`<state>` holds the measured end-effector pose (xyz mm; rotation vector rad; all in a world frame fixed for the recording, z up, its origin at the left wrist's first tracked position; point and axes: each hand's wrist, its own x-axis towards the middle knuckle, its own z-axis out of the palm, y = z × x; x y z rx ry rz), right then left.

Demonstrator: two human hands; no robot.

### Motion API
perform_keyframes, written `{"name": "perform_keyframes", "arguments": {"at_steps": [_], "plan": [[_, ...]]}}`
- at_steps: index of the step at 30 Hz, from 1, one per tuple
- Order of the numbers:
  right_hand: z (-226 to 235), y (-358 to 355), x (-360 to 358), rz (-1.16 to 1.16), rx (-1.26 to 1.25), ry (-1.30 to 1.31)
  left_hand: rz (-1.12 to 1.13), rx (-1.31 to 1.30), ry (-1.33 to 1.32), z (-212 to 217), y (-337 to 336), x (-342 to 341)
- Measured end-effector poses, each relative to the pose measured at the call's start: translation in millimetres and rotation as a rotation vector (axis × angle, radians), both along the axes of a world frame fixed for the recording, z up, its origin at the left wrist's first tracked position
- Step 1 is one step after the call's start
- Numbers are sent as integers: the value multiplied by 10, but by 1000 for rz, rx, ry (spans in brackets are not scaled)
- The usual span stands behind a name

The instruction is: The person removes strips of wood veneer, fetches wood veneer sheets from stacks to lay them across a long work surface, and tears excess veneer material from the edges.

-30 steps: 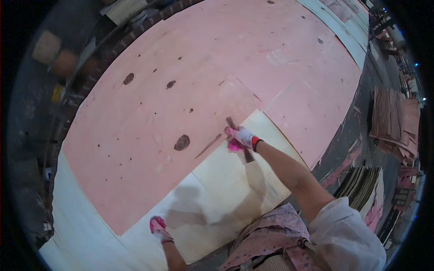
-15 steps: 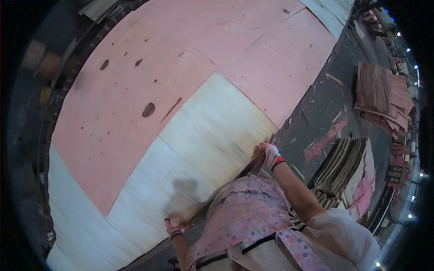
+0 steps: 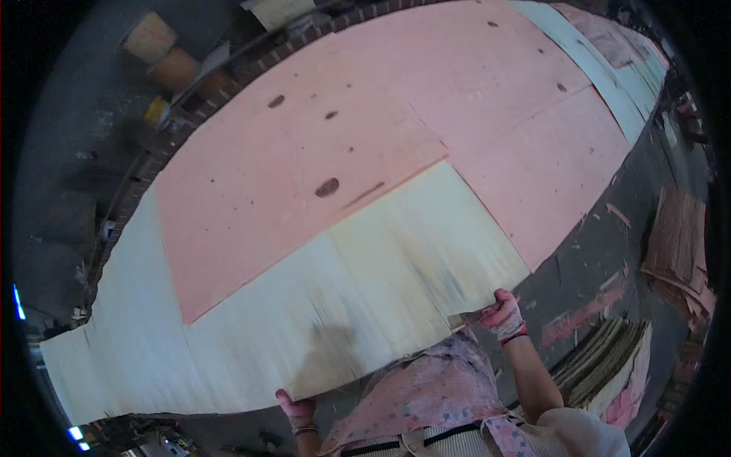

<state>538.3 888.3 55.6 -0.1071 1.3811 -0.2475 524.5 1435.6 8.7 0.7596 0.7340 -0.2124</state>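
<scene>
A large pale wood veneer sheet [image 3: 274, 320] lies along the near side of a long, broad work surface. Pinkish veneer sheets [image 3: 251, 206] with dark knots cover the far part and border it. My left hand [image 3: 298, 410], in a pink-stained glove, is closed on the pale sheet's near edge, thumb on top and its other fingers hidden. At the near right corner, my right hand [image 3: 504, 316], in a similar glove, has its fingers curled round the edge. Beside that hand the edge looks dark and ragged.
Right of the surface, a stack of veneer sheets [image 3: 609, 362] stands on the dark floor, with a brown-pink stack [image 3: 678, 251] beyond. Pink scraps [image 3: 582, 314] litter the floor between. A dark ridged rail [image 3: 285, 55] runs along the far edge; round brown objects [image 3: 149, 38] lie past it.
The view has turned, so the sheets appear rotated and shifted rightward. Both hands stay at the pale sheet's near edge; the right one now grips its corner more visibly.
</scene>
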Motion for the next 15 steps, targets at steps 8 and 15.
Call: {"name": "perform_keyframes", "arguments": {"at_steps": [8,15], "plan": [[-1508,-181,-116,227,5,63,-54,102,212,-739,237,33],[-2272,-871,-740,366,-221,-292,199,-80,382,-588,-343,340]]}}
